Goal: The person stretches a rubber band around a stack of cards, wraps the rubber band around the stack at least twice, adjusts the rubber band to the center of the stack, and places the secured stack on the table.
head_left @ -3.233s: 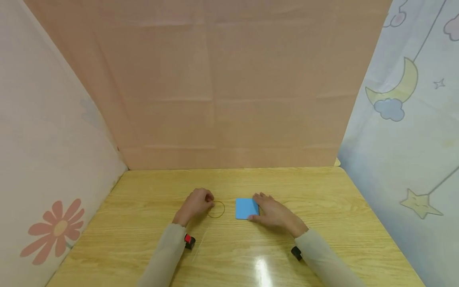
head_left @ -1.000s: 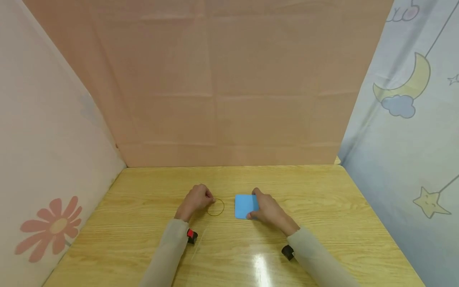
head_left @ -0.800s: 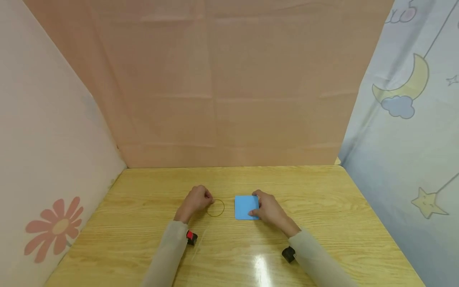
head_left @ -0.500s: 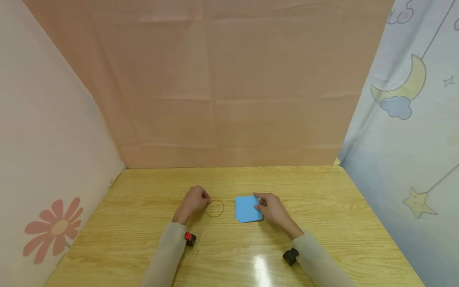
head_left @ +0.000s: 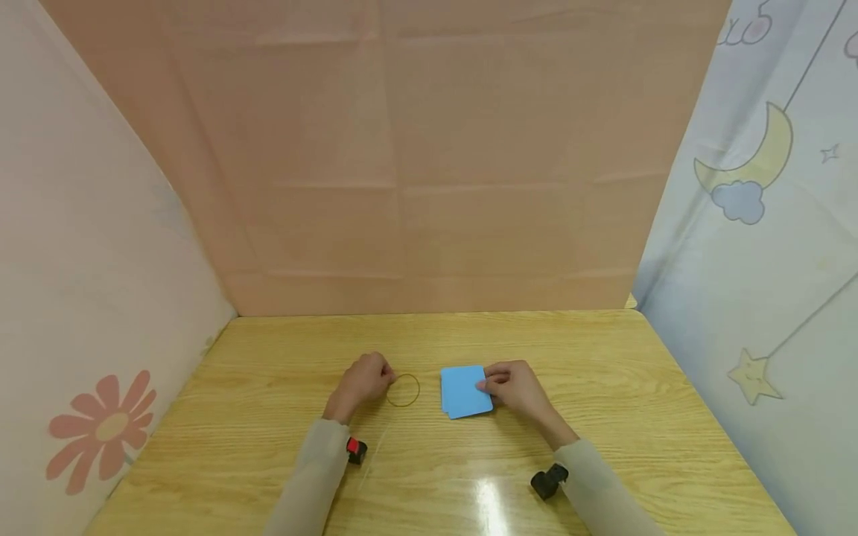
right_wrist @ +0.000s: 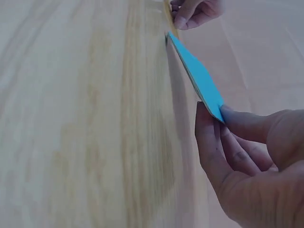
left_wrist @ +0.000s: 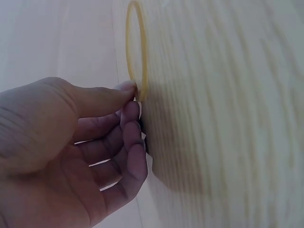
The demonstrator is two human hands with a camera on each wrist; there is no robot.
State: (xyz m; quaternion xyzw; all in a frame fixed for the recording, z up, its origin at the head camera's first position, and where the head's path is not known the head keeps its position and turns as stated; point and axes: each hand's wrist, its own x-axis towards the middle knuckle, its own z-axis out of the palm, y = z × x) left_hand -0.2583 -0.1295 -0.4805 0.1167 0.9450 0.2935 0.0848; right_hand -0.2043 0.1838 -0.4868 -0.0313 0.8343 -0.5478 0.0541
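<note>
My left hand (head_left: pixel 365 381) pinches a thin yellow rubber band (left_wrist: pixel 144 52) between thumb and fingertips at the table surface. The band keeps a round loop to the right of that hand. Toward the middle of the table are blue square cards (head_left: pixel 465 392) with rounded corners, a second edge peeking out at the lower left of the top one. Thumb above and fingers beneath, my right hand (head_left: pixel 523 391) grips them by the right edge. In the right wrist view the blue cards (right_wrist: pixel 197 71) slant, their near edge raised off the table and the far end low.
A wood-grain table (head_left: pixel 302 335) spreads beneath both hands, with a bright glare spot near the front. A plain pinkish sheet (head_left: pixel 436 186) hangs at the back. Patterned cloth walls stand at left and right. Black wrist cameras (head_left: pixel 550 480) sit at the sleeves.
My right hand has gone from lying over the cards' right side to pinching their edge. The upper card has turned slightly, exposing another beneath. My left hand stays on the rubber band.
</note>
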